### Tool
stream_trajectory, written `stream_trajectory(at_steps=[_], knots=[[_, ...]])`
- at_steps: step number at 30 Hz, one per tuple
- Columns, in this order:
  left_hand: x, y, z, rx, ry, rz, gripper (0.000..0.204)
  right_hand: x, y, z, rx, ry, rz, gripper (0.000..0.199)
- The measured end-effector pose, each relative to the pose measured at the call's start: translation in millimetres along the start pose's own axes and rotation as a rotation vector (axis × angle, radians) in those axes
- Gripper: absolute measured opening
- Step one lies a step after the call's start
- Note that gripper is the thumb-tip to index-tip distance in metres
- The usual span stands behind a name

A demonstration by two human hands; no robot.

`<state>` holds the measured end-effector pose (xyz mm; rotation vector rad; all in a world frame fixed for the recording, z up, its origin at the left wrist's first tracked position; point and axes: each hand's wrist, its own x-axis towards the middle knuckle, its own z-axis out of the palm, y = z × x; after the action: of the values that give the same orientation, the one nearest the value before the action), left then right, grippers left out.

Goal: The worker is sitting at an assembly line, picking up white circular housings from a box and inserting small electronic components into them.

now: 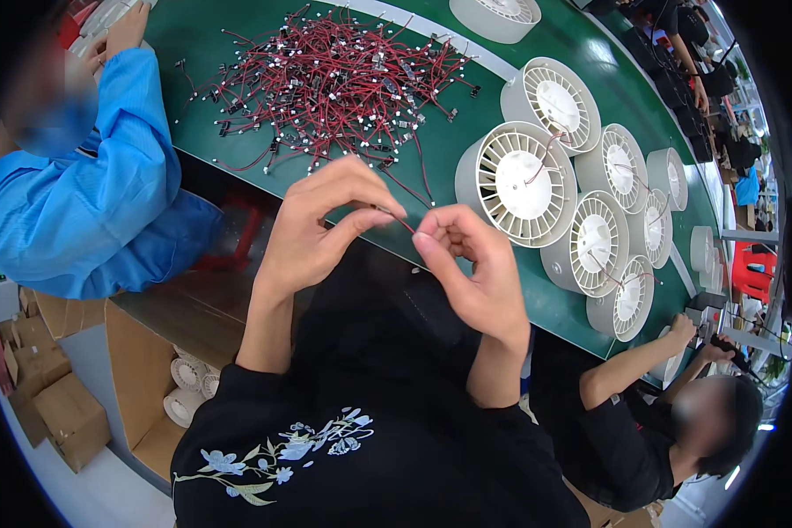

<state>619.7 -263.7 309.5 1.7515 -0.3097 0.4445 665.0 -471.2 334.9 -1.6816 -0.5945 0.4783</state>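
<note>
Close to the table's near edge, my left hand (317, 224) pinches one end of a thin red-and-black wire lead (406, 225) between thumb and forefinger. My right hand (482, 268) grips the same lead a short way along, its other fingers curled in. Most of the lead's ends are hidden by my fingertips. Just beyond my hands spreads a big heap of similar wire leads (343, 84) with small white and black connectors. To the right of my right hand stand several white round fan-like housings (521, 185) with slotted faces, some with thin wires at the centre.
The green table (453, 97) carries a pale stripe. On the left sits a person in a blue smock (88, 207); another in black (629, 431) works at the lower right. An open cardboard box (141, 378) with white housings stands on the floor at left.
</note>
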Motion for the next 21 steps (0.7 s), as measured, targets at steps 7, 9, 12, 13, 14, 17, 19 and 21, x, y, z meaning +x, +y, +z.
stream_trajectory(at_steps=[7,9,12,13,14,17,19,21], knots=[[-6.3,26.0,32.4,-0.002,0.016,-0.250,0.020,-5.2,-22.3,-7.3,-0.093,0.088,-0.014,0.011],[-7.7,28.7,38.8,-0.007,0.048,-0.269,0.017,-9.4,-23.8,-10.2,-0.080,0.109,0.095,0.011],[-10.6,26.7,40.6,-0.004,-0.042,-0.321,0.009,-14.9,-17.6,-16.1,-0.501,0.086,-0.190,0.017],[-8.7,26.3,43.1,-0.008,-0.053,-0.317,0.009,-16.0,-16.6,-19.0,-0.504,0.097,-0.185,0.017],[-8.2,28.0,44.7,-0.085,-0.063,-0.347,0.009,-17.9,-16.0,-21.5,-0.550,0.116,-0.263,0.019],[-9.1,32.2,51.7,-0.236,-0.083,-0.415,0.008,-24.8,-13.4,-27.7,-0.637,0.151,-0.414,0.024],[-9.7,34.5,60.0,-0.276,-0.077,-0.481,0.008,-29.1,-12.7,-31.5,-0.755,0.176,-0.467,0.024],[-9.4,36.1,63.2,-0.292,-0.074,-0.516,0.009,-30.8,-14.4,-38.6,-0.811,0.189,-0.494,0.024]])
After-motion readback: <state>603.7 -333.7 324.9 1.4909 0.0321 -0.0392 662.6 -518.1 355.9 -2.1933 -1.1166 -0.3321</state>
